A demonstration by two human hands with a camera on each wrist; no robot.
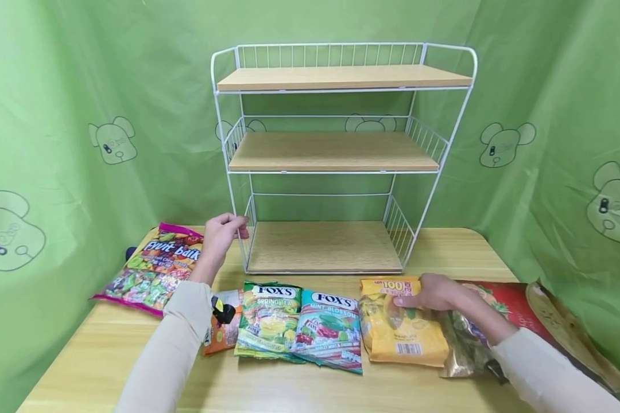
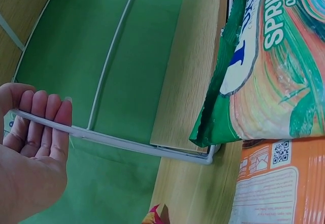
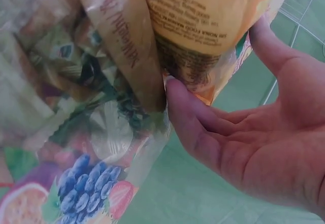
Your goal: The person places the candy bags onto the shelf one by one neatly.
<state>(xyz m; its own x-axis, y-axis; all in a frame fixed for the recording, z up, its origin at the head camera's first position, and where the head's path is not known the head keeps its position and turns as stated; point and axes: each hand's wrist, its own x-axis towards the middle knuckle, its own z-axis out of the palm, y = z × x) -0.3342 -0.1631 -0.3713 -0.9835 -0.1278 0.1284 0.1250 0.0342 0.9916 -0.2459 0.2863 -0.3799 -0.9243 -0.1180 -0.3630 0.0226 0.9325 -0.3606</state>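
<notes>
My left hand [image 1: 220, 236] grips the front left post of a white wire shelf rack [image 1: 336, 171]; in the left wrist view its fingers curl round the white post [image 2: 127, 145]. Over on the right, my right hand [image 1: 438, 293] pinches the upper right edge of a yellow candy bag [image 1: 408, 344] marked 100, thumb on the front. In the right wrist view, the fingers go behind the yellow bag's edge. That bag lies on the table, partly over a clear candy bag with fruit prints [image 3: 86, 188], which sits right beside the fingers.
Two FOX'S candy bags, a green one [image 1: 267, 324] and a blue one [image 1: 328, 330], lie before the rack. An orange bag [image 1: 222, 338] sits left of them, and a Fruit bag [image 1: 157, 267] farther left. A red and brown bag [image 1: 529, 310] lies at the right. Green curtains [image 1: 150, 57] surround the table.
</notes>
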